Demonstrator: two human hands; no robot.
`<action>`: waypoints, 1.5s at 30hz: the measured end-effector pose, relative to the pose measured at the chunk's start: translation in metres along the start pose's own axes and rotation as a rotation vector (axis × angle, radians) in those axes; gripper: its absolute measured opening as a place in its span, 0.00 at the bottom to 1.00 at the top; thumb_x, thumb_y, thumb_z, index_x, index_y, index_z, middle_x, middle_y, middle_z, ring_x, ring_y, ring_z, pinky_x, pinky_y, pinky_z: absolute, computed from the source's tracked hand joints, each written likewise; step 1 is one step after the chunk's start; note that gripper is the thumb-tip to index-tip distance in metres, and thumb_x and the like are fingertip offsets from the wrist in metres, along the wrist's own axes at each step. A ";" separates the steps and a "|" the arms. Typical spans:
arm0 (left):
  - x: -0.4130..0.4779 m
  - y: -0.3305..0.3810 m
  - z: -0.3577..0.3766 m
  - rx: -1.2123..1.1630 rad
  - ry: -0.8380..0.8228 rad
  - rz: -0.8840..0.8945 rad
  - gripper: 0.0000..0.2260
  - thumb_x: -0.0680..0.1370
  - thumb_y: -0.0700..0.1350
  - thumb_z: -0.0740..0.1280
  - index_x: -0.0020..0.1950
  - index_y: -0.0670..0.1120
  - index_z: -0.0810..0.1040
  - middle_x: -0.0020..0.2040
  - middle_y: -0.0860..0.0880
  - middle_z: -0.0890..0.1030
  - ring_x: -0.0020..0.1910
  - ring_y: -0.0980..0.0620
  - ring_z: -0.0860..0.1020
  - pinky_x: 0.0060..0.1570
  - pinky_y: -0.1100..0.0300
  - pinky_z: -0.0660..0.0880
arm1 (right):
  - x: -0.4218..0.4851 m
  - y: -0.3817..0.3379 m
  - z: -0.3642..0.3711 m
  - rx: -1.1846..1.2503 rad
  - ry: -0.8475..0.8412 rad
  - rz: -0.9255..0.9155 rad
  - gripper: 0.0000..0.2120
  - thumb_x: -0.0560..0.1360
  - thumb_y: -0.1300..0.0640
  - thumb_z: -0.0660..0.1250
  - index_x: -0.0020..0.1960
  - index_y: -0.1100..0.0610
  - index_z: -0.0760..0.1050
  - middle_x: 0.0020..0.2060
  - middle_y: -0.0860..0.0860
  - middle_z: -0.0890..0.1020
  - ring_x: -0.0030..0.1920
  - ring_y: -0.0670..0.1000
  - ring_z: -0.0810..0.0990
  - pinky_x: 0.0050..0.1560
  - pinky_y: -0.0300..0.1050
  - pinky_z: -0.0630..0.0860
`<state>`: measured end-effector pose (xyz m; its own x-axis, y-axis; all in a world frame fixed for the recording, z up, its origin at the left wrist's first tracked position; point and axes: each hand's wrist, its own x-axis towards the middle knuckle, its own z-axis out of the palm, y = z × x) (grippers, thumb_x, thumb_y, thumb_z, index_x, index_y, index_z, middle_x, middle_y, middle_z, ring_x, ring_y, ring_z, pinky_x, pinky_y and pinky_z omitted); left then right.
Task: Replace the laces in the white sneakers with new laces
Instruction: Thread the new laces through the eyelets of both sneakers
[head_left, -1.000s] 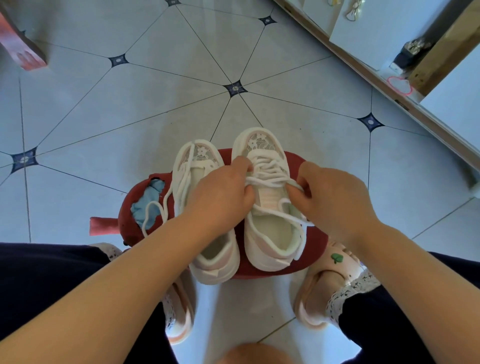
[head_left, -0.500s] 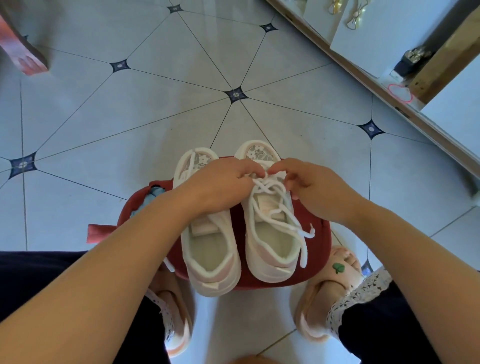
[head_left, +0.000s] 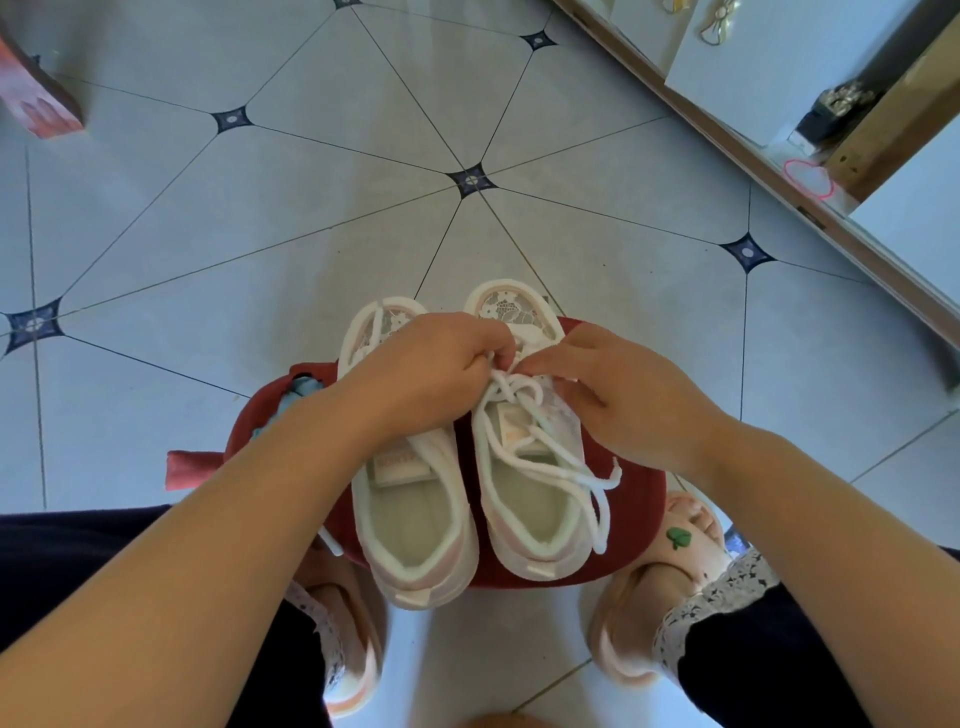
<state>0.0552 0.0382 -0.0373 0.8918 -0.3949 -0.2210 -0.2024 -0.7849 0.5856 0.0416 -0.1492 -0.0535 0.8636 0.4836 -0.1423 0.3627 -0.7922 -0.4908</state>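
Observation:
Two white sneakers with pink trim stand side by side on a dark red stool (head_left: 644, 525), toes pointing away. My left hand (head_left: 431, 374) lies over the left sneaker (head_left: 415, 525) and pinches the white lace (head_left: 524, 415) near the toe end of the right sneaker (head_left: 530, 509). My right hand (head_left: 618, 400) meets it there, fingertips pinching the same lace. Loosened lace loops cross the right sneaker's tongue, and its free ends trail over the right side. The left sneaker's lace is mostly hidden under my left hand.
A light blue cloth (head_left: 296, 395) and a pink strap (head_left: 189, 467) stick out at the stool's left. My feet in pink slippers (head_left: 670, 587) flank the stool on grey floor tiles. A wooden ledge (head_left: 779, 171) with white boxes runs along the right.
Both hands have moved from the middle of the right sneaker's lacing up to its toe end, and more lace now hangs loose over the tongue and side.

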 end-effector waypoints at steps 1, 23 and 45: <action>-0.001 -0.002 -0.001 -0.011 0.011 -0.013 0.12 0.76 0.37 0.56 0.48 0.47 0.78 0.38 0.53 0.76 0.35 0.59 0.71 0.41 0.62 0.70 | -0.001 -0.001 -0.001 0.027 -0.019 -0.019 0.21 0.77 0.62 0.58 0.63 0.41 0.72 0.52 0.47 0.73 0.50 0.49 0.74 0.49 0.46 0.73; -0.002 0.002 0.003 0.187 -0.140 0.073 0.15 0.78 0.38 0.55 0.60 0.51 0.74 0.57 0.49 0.75 0.55 0.49 0.72 0.55 0.54 0.68 | 0.001 0.014 0.001 -0.302 0.050 -0.241 0.14 0.71 0.46 0.55 0.51 0.46 0.75 0.36 0.49 0.73 0.30 0.49 0.65 0.27 0.37 0.57; -0.010 0.005 0.014 -0.068 0.113 0.002 0.13 0.76 0.36 0.56 0.57 0.48 0.71 0.42 0.47 0.79 0.38 0.51 0.75 0.43 0.53 0.73 | 0.003 0.005 0.000 0.433 0.222 0.166 0.15 0.75 0.65 0.61 0.52 0.46 0.77 0.42 0.48 0.80 0.43 0.46 0.78 0.47 0.32 0.71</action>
<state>0.0401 0.0314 -0.0427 0.9321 -0.3368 -0.1328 -0.1796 -0.7487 0.6381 0.0460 -0.1516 -0.0561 0.9677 0.2370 -0.0857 0.0769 -0.6017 -0.7950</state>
